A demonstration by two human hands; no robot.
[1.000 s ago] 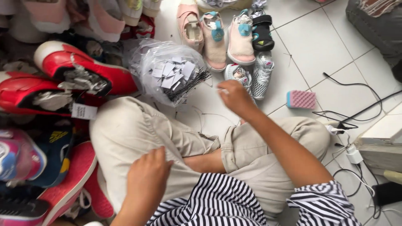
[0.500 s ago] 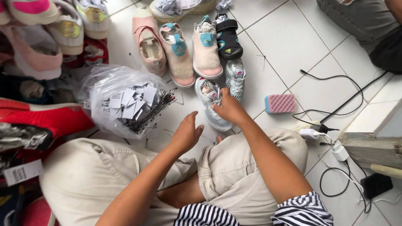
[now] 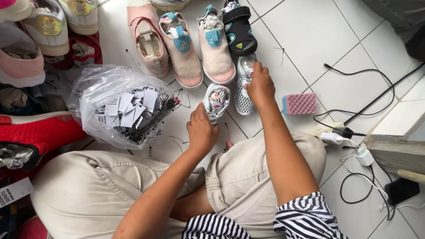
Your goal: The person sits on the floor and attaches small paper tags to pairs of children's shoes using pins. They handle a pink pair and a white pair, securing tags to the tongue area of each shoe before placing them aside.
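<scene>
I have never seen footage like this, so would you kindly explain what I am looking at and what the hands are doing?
The picture comes from a camera worn on a person's head, looking down at their own lap and hands as they sit on a white tiled floor. The left hand holds a small grey mesh shoe; the right hand rests on its twin. More small shoes stand in a row beyond, two of them pink. To the left lies a clear bag of paper tags, to the right a pink sponge and cables.
</scene>
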